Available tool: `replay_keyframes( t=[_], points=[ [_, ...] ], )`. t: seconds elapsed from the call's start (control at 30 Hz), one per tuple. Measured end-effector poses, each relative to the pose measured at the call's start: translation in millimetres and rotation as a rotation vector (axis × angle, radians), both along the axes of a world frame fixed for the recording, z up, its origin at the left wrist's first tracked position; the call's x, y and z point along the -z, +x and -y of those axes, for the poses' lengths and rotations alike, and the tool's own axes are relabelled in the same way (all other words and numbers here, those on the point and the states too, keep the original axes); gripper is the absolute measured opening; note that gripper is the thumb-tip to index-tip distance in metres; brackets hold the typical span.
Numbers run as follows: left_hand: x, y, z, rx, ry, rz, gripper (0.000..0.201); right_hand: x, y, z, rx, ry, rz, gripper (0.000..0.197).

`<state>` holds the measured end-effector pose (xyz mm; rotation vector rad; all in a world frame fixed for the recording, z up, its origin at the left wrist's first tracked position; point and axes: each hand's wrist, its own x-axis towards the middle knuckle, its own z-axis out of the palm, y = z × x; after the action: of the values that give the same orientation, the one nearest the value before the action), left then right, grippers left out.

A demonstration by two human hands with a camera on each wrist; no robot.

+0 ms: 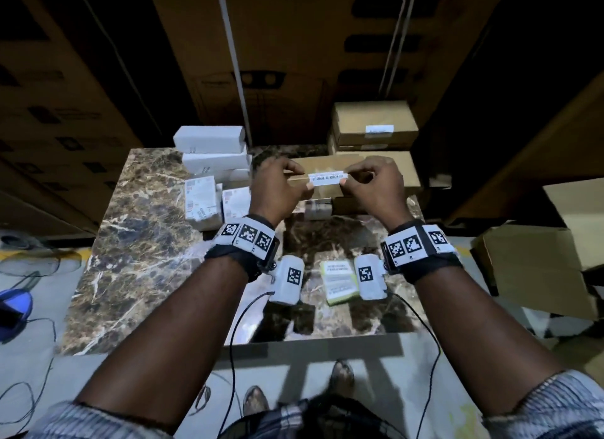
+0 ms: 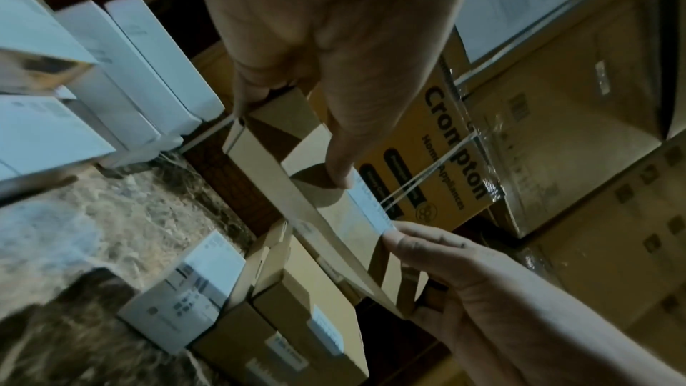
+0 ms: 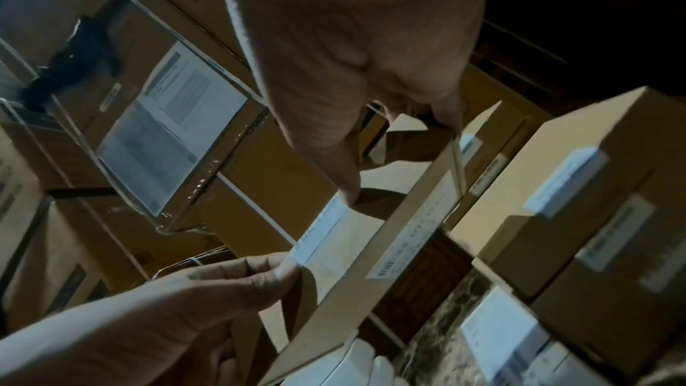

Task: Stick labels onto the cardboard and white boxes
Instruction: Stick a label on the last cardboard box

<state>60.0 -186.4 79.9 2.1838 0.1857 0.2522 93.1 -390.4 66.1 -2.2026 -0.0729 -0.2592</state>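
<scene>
A narrow white label point(image 1: 327, 179) with black print is stretched between my two hands, above a flat cardboard box point(image 1: 392, 173) at the far side of the marble table point(image 1: 137, 258). My left hand point(image 1: 281, 187) pinches the label's left end and my right hand point(image 1: 369, 183) pinches its right end. The left wrist view shows the label point(image 2: 371, 204) held just over the box top point(image 2: 334, 216); the right wrist view shows the same label point(image 3: 323, 228) over the box point(image 3: 390, 245). White boxes point(image 1: 212, 151) are stacked to the left.
Small printed white boxes point(image 1: 201, 203) stand left of my left hand. Two cardboard boxes point(image 1: 374, 124) with labels are stacked at the back right. A green-edged label pad point(image 1: 340, 281) lies near the table's front. Large cartons point(image 1: 294, 46) wall the back; open cartons point(image 1: 539, 268) sit right.
</scene>
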Motion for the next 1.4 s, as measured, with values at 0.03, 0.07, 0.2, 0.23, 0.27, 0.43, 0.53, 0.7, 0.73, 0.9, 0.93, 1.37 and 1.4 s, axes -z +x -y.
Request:
replay_keyframes(
  t=[0.03,0.07,0.2,0.23,0.27,0.43,0.53,0.7,0.73,0.9,0.93,1.37,1.4],
  points=[
    [1,5,12,0.014,0.004,0.013,0.029,-1,4,11,0.006,-0.015,0.012,0.015],
    [2,11,23,0.029,0.007,0.03,0.029,-1,6,22,0.016,-0.024,0.016,0.017],
    [11,31,71,0.089,0.016,0.117,0.027,7,17,65,0.069,-0.041,0.014,0.018],
    [15,37,81,0.104,0.026,0.116,0.029,11,21,75,0.071,-0.035,0.015,0.019],
    [20,43,90,0.117,0.038,0.102,0.032,14,24,84,0.072,-0.025,0.01,0.019],
    [45,67,125,0.154,0.072,0.056,0.042,32,44,120,0.09,0.0,-0.011,0.019],
    [54,76,138,0.147,0.093,0.055,0.041,42,55,132,0.08,0.005,-0.032,0.018],
    [69,85,147,0.138,0.101,0.069,0.042,56,70,146,0.066,0.02,-0.089,0.019],
    [72,86,147,0.135,0.091,0.064,0.042,59,73,147,0.059,0.023,-0.088,0.02],
    [82,90,143,0.115,0.049,0.031,0.041,66,75,148,0.044,0.004,-0.052,0.018],
    [82,91,142,0.111,0.053,0.037,0.041,66,75,146,0.048,0.008,-0.049,0.018],
    [76,76,120,0.128,0.097,0.083,0.041,61,62,124,0.16,-0.178,0.064,0.024],
    [76,72,114,0.128,0.094,0.087,0.041,58,59,117,0.159,-0.205,0.084,0.026]
  ],
)
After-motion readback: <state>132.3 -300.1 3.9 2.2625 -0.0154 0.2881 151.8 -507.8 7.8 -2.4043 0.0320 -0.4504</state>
